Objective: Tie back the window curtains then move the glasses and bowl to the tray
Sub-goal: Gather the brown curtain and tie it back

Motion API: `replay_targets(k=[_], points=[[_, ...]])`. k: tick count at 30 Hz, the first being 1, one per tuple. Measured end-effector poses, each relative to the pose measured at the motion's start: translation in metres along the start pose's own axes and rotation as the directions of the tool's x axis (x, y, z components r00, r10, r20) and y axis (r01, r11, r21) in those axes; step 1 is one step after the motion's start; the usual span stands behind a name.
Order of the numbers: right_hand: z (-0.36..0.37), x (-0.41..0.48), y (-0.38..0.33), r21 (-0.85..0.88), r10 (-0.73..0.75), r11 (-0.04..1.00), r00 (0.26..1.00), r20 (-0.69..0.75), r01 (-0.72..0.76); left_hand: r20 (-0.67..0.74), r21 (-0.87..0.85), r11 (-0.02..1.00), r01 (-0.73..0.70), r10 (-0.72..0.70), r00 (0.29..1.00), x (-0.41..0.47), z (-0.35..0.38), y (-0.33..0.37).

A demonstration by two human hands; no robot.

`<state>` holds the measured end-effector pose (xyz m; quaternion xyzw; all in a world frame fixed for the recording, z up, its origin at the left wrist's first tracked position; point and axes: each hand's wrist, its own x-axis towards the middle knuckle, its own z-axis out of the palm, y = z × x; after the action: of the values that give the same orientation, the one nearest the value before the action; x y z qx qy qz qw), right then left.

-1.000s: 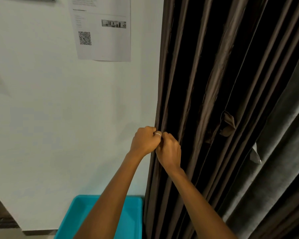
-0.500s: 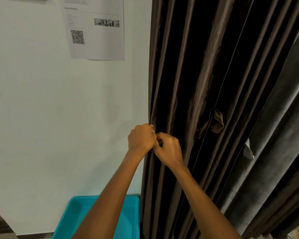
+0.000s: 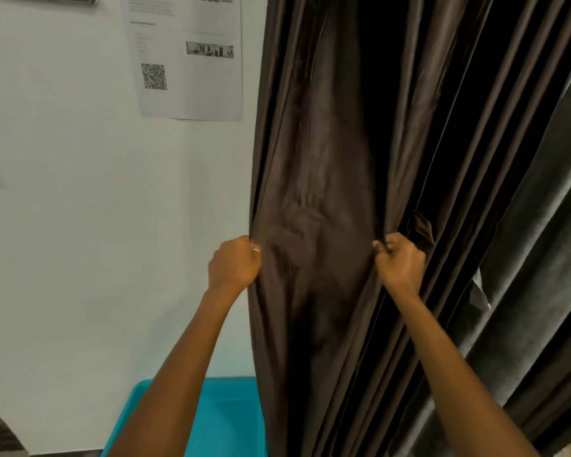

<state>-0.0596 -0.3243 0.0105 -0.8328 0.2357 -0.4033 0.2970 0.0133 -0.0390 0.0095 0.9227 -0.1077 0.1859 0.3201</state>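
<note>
Brown curtain (image 3: 314, 179) hangs in long pleats right of the white wall (image 3: 80, 209); a greyer, heavier-looking drape (image 3: 548, 245) hangs further right. Left hand (image 3: 234, 263) is closed in a fist on the curtain's left edge, ring showing at the fingers. Right hand (image 3: 399, 261) is fisted on a fold well to the right, so a flat panel of cloth is stretched taut between the two. Each grip is fully closed on fabric, nothing else held. The cloth looks soft and limp with a slight sheen, probably smooth and a bit slippery, light in a handful but with some drag from the full hanging length; it creases where pulled. Best taken by bunching several pleats together at about the present height, not by pinching one edge, which would likely slide out. A small loop or tab of the same cloth (image 3: 424, 227) sits just right of the right hand (possibly the tie-back, cannot tell). Low in the near field, a teal tray (image 3: 221, 420) stands against the wall, partly behind the left forearm; the visible part holds nothing. Glasses and bowl are not in view. A printed sheet (image 3: 192, 61) with a QR code is stuck on the wall.
</note>
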Motion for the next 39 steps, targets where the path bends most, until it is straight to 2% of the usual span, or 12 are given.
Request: replay_targets(k=[8,14,17,22,29,34,37,39], points=[[-0.01,-0.002,0.014,0.013,0.006,1.0,1.0,-0.022,-0.006,-0.044,-0.042,0.998,0.047,-0.048,0.998,0.014,0.0,-0.014],[0.012,-0.041,-0.01,0.088,-0.191,0.978,0.982,-0.004,0.191,-0.016,-0.083,0.996,-0.024,0.023,1.0,-0.001,0.017,0.009],[0.028,-0.057,-0.029,0.161,-0.237,0.96,0.971,0.021,0.231,0.025,-0.108,0.993,-0.045,0.048,0.999,-0.006,0.027,0.023],[0.051,-0.071,-0.051,0.307,-0.222,0.932,0.973,0.069,0.191,0.051,-0.139,0.986,-0.086,0.094,0.994,-0.011,0.038,0.039],[0.071,-0.088,-0.06,0.344,-0.242,0.925,0.946,0.216,0.158,0.116,-0.233,0.971,-0.059,0.088,0.989,-0.007,0.046,0.043],[0.073,-0.088,-0.063,0.35,-0.241,0.923,0.949,0.202,0.16,0.183,-0.335,0.941,-0.048,0.115,0.976,-0.003,0.048,0.038],[0.072,-0.09,-0.062,0.36,-0.255,0.917,0.947,0.198,0.171,0.208,-0.387,0.922,0.012,0.075,0.975,-0.005,0.047,0.044],[0.071,-0.092,-0.062,0.366,-0.249,0.915,0.952,0.181,0.17,0.195,-0.323,0.946,0.033,0.032,0.98,-0.006,0.045,0.053]])
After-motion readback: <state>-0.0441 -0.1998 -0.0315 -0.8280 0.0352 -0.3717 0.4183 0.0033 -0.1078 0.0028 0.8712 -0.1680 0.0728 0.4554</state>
